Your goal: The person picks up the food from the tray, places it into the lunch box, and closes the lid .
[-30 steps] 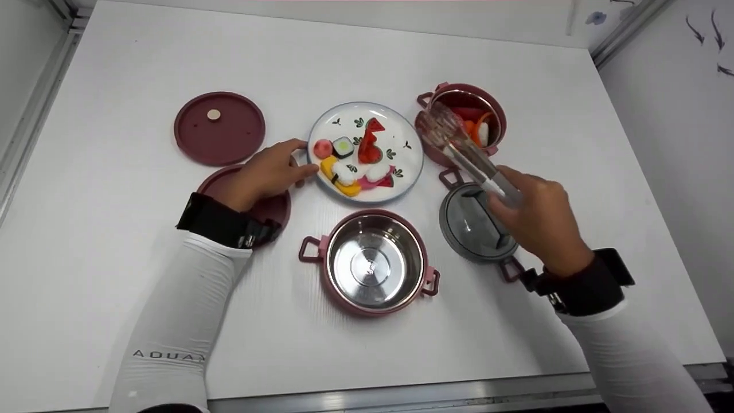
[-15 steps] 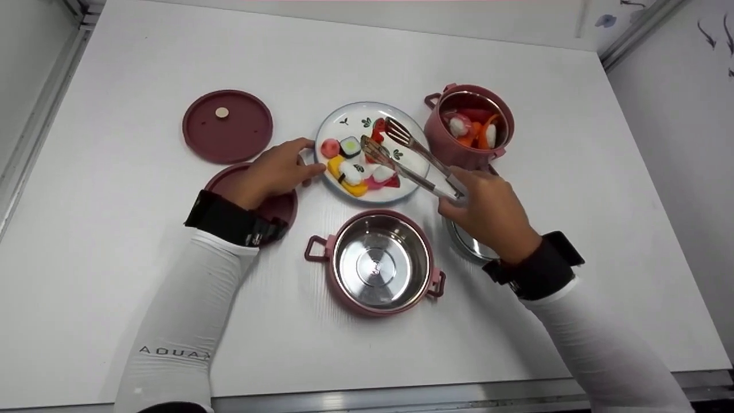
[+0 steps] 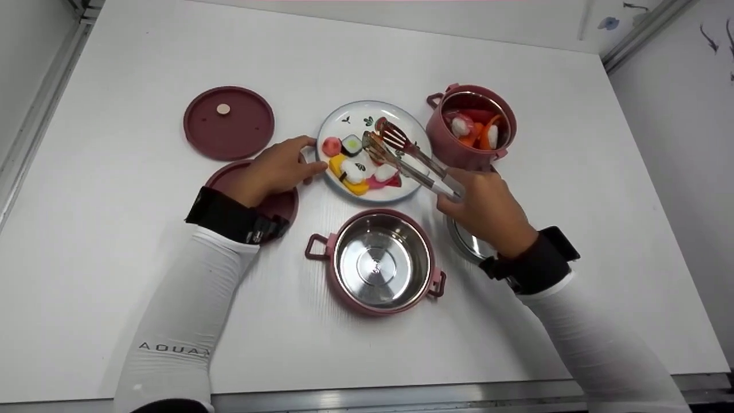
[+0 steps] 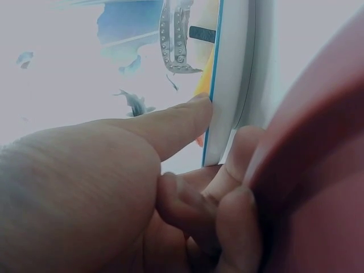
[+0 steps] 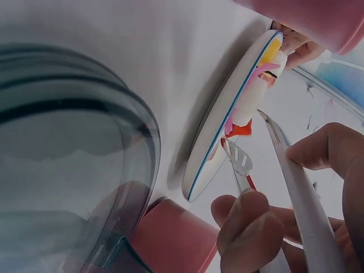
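My left hand [image 3: 278, 172] pinches the left rim of a white, blue-edged plate [image 3: 395, 115], thumb [image 4: 182, 125] on the rim and fingers curled beside it. On the plate lie a toy sushi roll [image 3: 351, 144], a pinkish ball [image 3: 331, 146], a yellow-and-white sushi [image 3: 354, 186] and a pink-and-white sushi [image 3: 385, 173]. My right hand [image 3: 487, 206] grips silver tongs [image 3: 423, 179] from the right. The slotted heads are spread over the plate's middle, one each side of a red toy piece [image 5: 240, 128] that they mostly hide in the head view.
A deep pink pot [image 3: 459, 155] with toy food stands back right. Nearest me is a steel-lined pot [image 3: 344, 292] with side handles. One maroon lid [image 3: 229, 135] lies at left, another [image 3: 281, 212] beneath my left wrist. A glass lid [image 3: 467, 241] is partly under my right hand.
My right hand has moved left, bringing the tongs from over the back pot to over the plate, with the heads now spread apart. My left hand keeps its place on the rim.
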Action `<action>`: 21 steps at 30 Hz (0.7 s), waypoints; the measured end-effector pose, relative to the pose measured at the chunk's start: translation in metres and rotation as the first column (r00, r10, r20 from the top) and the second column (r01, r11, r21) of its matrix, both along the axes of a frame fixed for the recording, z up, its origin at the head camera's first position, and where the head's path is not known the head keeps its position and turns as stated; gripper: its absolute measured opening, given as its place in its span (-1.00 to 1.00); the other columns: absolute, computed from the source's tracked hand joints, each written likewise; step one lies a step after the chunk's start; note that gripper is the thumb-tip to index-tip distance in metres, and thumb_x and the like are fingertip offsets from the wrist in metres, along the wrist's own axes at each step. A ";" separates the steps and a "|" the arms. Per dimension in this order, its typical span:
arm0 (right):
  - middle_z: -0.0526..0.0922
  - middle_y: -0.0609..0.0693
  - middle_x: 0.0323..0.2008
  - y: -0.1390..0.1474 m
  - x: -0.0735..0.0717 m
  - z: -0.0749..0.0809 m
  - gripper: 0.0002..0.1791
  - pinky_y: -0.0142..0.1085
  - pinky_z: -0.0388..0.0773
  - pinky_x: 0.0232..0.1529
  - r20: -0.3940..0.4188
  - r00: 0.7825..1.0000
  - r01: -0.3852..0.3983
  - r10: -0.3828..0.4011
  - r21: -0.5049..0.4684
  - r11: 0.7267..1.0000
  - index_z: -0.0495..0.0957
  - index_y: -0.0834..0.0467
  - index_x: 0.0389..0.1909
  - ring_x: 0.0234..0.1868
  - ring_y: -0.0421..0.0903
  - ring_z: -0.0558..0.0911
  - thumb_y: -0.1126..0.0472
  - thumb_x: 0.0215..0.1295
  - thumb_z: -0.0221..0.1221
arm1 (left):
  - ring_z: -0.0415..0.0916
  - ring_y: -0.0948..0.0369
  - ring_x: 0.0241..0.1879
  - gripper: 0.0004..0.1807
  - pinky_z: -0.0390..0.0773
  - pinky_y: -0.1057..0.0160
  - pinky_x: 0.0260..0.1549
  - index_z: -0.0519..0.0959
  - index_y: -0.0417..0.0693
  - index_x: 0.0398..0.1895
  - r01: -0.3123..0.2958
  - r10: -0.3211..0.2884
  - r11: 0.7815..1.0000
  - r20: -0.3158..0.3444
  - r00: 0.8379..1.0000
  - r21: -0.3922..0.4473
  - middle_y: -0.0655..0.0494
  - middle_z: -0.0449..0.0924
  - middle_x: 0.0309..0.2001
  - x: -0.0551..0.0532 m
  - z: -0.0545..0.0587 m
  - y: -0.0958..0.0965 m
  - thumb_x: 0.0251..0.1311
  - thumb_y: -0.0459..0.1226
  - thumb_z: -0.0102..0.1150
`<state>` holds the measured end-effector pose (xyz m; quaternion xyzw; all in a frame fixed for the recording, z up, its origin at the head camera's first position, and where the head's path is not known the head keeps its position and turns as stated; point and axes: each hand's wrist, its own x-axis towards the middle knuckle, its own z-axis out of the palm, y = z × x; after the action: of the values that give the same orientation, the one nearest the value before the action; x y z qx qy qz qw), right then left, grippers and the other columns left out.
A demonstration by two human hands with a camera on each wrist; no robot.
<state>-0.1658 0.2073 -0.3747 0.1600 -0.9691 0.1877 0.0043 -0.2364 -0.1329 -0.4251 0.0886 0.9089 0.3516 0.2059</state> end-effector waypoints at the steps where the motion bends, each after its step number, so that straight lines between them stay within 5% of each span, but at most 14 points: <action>1: 0.57 0.04 -0.47 0.000 0.000 0.000 -0.75 -0.22 0.43 -0.40 0.000 1.000 -0.007 0.007 -0.001 1.000 0.64 0.21 -0.09 -0.46 -0.05 0.45 0.22 0.24 0.22 | 0.48 0.14 -0.36 -0.34 0.42 0.22 -0.26 0.28 0.08 0.47 0.000 0.000 1.000 0.001 1.000 0.002 0.06 0.64 -0.32 0.000 0.000 0.000 0.39 0.09 0.10; 10: 0.68 0.07 -0.40 0.004 0.001 0.000 -0.68 -0.20 0.53 -0.34 0.057 0.998 0.008 -0.009 0.015 1.000 0.65 0.21 0.04 -0.41 -0.03 0.54 0.21 0.30 0.19 | 0.48 0.12 -0.31 -0.33 0.42 0.20 -0.21 0.26 0.05 0.48 0.008 -0.008 1.000 0.006 1.000 -0.006 0.04 0.65 -0.28 -0.003 -0.001 0.003 0.40 0.09 0.08; 18: 0.76 0.18 -0.22 0.012 0.006 0.006 -0.61 -0.09 0.60 -0.23 -0.041 0.999 0.028 -0.031 -0.060 0.998 0.63 0.25 0.12 -0.35 0.03 0.59 0.23 0.30 0.22 | 0.50 0.10 -0.30 -0.33 0.44 0.17 -0.15 0.26 0.05 0.48 0.013 -0.013 1.000 -0.001 1.000 -0.009 0.01 0.67 -0.27 -0.004 0.000 0.004 0.40 0.07 0.09; 21: 0.76 0.22 -0.19 0.021 0.010 0.014 -0.60 -0.23 0.59 -0.30 -0.100 0.994 0.044 -0.053 -0.092 0.995 0.62 0.26 0.14 -0.39 0.01 0.60 0.25 0.31 0.23 | 0.49 0.11 -0.32 -0.34 0.43 0.18 -0.17 0.27 0.05 0.47 0.012 -0.012 1.000 -0.008 1.000 -0.007 0.02 0.66 -0.29 -0.004 -0.001 0.003 0.40 0.07 0.09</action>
<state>-0.1562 0.2282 -0.3606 0.1455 -0.9618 0.2226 0.0655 -0.2404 -0.1298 -0.4265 0.0948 0.9104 0.3467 0.2049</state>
